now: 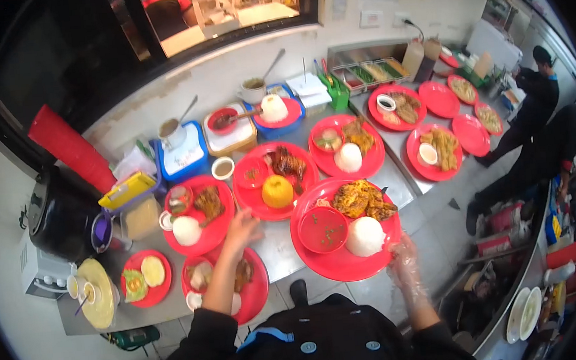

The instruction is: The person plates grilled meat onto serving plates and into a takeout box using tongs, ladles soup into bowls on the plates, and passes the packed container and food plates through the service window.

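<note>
My right hand point(406, 265), in a clear plastic glove, grips the rim of a red plate point(339, 269) in front of me. On that plate are a mound of white rice point(365, 236), yellow-glazed grilled chicken point(357, 199) and a red bowl of soup point(322, 231). My left hand point(243, 229) hovers with fingers apart, holding nothing, near a red plate of yellow rice point(277, 191) and dark roasted chicken point(287, 166). Below my left forearm, partly hidden by it, lies another filled red plate point(259, 287).
More filled red plates point(201, 234) cover the steel counter point(276, 242). Stacked red cups point(72, 149), a black rice cooker point(60, 208) and a yellow tray point(94, 273) stand left. Topping trays point(371, 73) and sauce bottles point(414, 58) stand at the back. A co-worker point(541, 92) is at right.
</note>
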`<state>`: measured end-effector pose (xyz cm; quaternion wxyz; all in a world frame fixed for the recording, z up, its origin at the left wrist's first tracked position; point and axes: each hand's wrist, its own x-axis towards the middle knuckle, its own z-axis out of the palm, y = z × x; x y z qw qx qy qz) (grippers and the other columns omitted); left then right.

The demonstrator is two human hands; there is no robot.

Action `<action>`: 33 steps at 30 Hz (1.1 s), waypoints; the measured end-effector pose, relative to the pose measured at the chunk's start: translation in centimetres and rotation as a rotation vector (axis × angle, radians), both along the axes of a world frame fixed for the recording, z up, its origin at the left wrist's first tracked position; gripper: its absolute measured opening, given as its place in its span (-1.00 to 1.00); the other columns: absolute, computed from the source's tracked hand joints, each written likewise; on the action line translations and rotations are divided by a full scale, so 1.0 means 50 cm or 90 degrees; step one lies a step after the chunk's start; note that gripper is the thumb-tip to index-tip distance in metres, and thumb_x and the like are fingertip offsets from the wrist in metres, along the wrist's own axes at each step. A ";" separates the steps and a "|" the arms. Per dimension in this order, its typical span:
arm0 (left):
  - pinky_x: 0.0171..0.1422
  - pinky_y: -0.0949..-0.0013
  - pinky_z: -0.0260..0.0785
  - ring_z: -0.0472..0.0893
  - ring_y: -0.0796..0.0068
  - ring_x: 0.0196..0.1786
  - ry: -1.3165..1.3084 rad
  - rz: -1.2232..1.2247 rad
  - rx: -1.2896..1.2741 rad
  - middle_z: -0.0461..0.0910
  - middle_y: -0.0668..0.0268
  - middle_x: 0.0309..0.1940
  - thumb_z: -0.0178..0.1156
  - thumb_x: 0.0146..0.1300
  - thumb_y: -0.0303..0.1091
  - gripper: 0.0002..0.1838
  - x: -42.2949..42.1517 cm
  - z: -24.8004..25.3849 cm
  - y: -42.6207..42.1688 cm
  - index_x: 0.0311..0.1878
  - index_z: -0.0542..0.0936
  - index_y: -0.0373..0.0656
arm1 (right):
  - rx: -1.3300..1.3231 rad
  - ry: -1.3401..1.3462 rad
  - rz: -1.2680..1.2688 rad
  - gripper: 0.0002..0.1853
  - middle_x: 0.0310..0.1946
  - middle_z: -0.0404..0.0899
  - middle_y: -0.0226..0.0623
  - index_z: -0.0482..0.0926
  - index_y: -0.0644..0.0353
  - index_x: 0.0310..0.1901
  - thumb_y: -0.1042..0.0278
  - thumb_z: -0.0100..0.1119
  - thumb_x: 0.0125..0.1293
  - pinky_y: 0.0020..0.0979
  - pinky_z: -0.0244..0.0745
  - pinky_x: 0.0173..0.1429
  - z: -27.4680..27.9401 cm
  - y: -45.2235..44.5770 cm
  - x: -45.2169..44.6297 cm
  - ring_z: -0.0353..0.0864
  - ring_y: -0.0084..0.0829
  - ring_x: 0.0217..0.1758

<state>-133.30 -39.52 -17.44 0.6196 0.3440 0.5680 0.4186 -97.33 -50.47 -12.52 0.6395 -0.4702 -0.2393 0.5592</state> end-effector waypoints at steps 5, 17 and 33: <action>-0.05 0.34 0.50 0.51 0.42 -0.03 0.030 -0.065 0.070 0.36 0.22 0.04 0.16 0.24 -0.35 -0.58 -0.010 0.065 -0.001 0.15 0.39 -0.22 | 0.087 -0.054 0.119 -0.61 -0.07 0.51 -0.22 0.32 0.32 0.10 0.45 0.01 0.22 -0.37 0.49 0.07 0.130 0.180 0.016 0.53 -0.42 -0.03; -0.17 0.36 0.47 0.62 0.34 -0.31 0.458 0.007 0.491 0.60 0.13 -0.28 0.21 0.06 -0.40 -0.75 -0.002 0.307 0.482 -0.15 0.60 -0.20 | 0.194 0.032 0.235 -0.86 -0.35 0.51 -0.27 0.46 0.24 -0.37 0.64 -0.09 0.06 -0.33 0.54 -0.12 0.371 0.877 -0.053 0.55 -0.40 -0.30; 0.02 0.29 0.34 0.50 0.08 0.05 0.428 0.353 0.478 0.47 -0.19 0.00 0.01 0.20 0.09 -0.31 -0.228 0.410 1.277 0.08 0.41 -0.47 | 0.434 0.052 0.212 -0.82 -0.44 0.38 -0.27 0.35 0.23 -0.52 0.66 -0.13 0.22 0.07 0.61 -0.11 0.305 1.578 -0.273 0.47 -0.37 -0.39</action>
